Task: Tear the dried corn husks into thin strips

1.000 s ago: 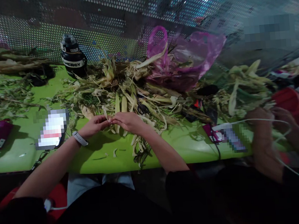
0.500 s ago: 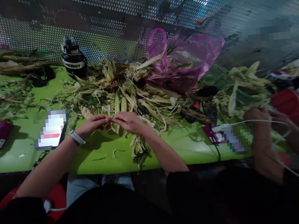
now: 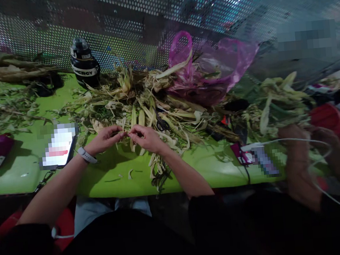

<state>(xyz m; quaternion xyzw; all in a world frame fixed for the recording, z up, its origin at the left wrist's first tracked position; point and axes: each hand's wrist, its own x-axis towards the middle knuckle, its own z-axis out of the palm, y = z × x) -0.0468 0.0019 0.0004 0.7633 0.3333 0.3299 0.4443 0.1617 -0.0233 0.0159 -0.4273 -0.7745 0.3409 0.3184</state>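
Note:
My left hand point(image 3: 107, 139), with a white watch band on its wrist, is closed with thumb and fingers in a pinch. Its fingertips nearly meet those of my right hand point(image 3: 144, 138), which pinches too. Whatever is between the fingertips is too small and dim to make out. Just beyond them lies a heap of dry, pale plant husks and leaves point(image 3: 116, 96). Black-handled scissors point(image 3: 162, 124) rest on that heap, right of my right hand. A small bundle of husk strips point(image 3: 158, 166) lies near the table's front edge.
On the green table point(image 3: 109, 180) are a lit phone point(image 3: 59, 147), a black bottle point(image 3: 85, 65), a pink plastic bag point(image 3: 204, 81) and a purple power bank point(image 3: 240, 153) with a white cable. A co-worker's hands point(image 3: 298, 136) are at the right. A perforated metal screen point(image 3: 119, 24) stands behind.
Both my hands stay together in almost the same place; the fingers have shifted slightly, with the right fingers a little more apart. The co-worker's hands have moved slightly.

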